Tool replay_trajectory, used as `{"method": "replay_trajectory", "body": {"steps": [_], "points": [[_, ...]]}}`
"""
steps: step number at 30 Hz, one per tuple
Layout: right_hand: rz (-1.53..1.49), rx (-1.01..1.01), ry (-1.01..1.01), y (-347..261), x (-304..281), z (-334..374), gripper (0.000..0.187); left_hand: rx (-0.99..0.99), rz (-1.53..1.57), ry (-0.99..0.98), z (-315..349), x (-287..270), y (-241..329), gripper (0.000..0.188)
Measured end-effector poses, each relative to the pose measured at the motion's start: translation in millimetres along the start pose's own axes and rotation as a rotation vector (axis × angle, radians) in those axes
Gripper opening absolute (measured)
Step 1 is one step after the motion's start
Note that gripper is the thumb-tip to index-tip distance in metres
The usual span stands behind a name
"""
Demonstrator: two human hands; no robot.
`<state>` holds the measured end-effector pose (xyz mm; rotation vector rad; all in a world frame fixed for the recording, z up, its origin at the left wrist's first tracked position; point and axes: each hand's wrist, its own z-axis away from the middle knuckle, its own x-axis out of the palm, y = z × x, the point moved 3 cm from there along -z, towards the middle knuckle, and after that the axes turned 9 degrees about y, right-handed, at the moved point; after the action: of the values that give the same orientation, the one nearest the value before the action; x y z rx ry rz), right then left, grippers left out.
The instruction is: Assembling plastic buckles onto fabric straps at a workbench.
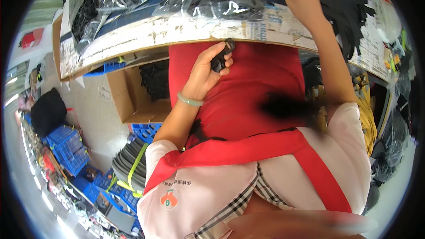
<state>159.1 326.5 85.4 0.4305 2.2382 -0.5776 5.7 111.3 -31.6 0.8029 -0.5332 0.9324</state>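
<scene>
My left hand [210, 68] is closed around a small black piece [218, 63], plastic-looking, in front of the red apron [248, 88]. One end of the piece sticks up past the fingers, close to the table's near edge. My right hand [302, 0] reaches across the table at the top of the view. Its thumb and a finger show apart, beside a clear plastic bag [177, 6] with black parts in it; the other fingers are partly hidden or cut off. Black strips [343, 4] of material lie just right of that hand.
The worn, white-covered table [119, 40] spans the far side. Below it on the left stands an open cardboard box [121, 90] with black material. Blue crates [68, 144] and a bundle of dark strips [128, 161] are on the left. Yellow material [366, 110] hangs at right.
</scene>
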Motion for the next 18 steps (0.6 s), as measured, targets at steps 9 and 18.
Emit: {"method": "replay_trajectory", "body": {"steps": [9, 18], "points": [[-1.172, 0.885, -0.629, -128, 30, 83, 0.019, 0.348, -0.156, 0.123, 18, 5, 15, 0.02], [-1.58, 1.42, -0.456, -126, 49, 101, 0.021, 0.691, -0.459, 0.245, 27, 8, 12, 0.02]]}}
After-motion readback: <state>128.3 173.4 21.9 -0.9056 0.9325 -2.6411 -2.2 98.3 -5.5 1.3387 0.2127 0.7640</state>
